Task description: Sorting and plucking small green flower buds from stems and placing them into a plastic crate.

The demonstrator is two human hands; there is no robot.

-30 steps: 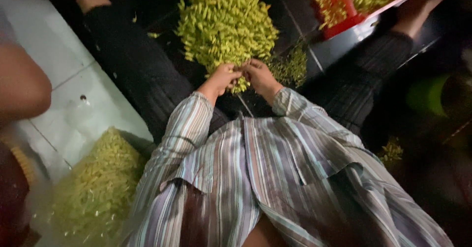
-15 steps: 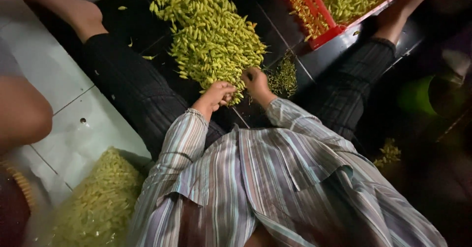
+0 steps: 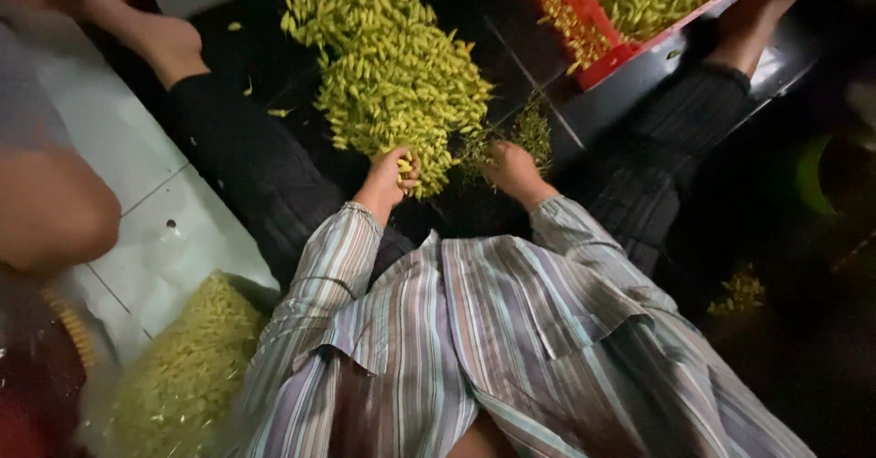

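- The person sits on the floor (image 3: 164, 248) with legs spread, and a big pile of yellow-green buds (image 3: 388, 66) lies between the legs on a dark sheet (image 3: 265, 20).
- The left hand (image 3: 391, 177) is at the near edge of this pile; its fingers are curled and pinch a few buds, so it is closed on them, not spread.
- The right hand (image 3: 511, 168) rests just beside a small heap of green trimmings (image 3: 525, 134), apart from the big pile. The fingers are bent downward — whether they hold something, I cannot tell.
- To do this step well, I judge it is better to take only a few buds at one time from the edge of the pile, because a full fist would crush them and mix good ones with waste.
- The two heaps should stay apart: buds on the left side, trimmings on the right, with the dark gap between them kept.
- A red crate (image 3: 630, 20) with more buds stands at the far right near one foot, and a clear bag of buds (image 3: 182, 376) stands near the left elbow; both are close enough to reach without leaning far.
- The light is weak — the hands should work close to the body, where the buds are easier to see.
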